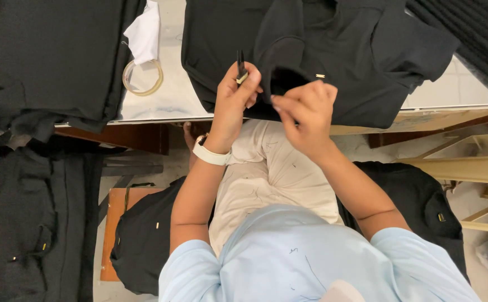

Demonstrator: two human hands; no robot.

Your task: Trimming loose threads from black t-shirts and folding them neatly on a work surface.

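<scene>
Now | left hand (234, 98) gripping small black tool (240, 64) | right hand (306, 112) pinching black garment (333, 50) edge | garment under and beyond both hands

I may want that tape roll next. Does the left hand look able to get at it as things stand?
Probably yes: the tape roll lies open on the table, left of the left hand, though that hand's grip holds a small black tool.

Both hands (272, 103) on blk garment (333, 61)
</scene>
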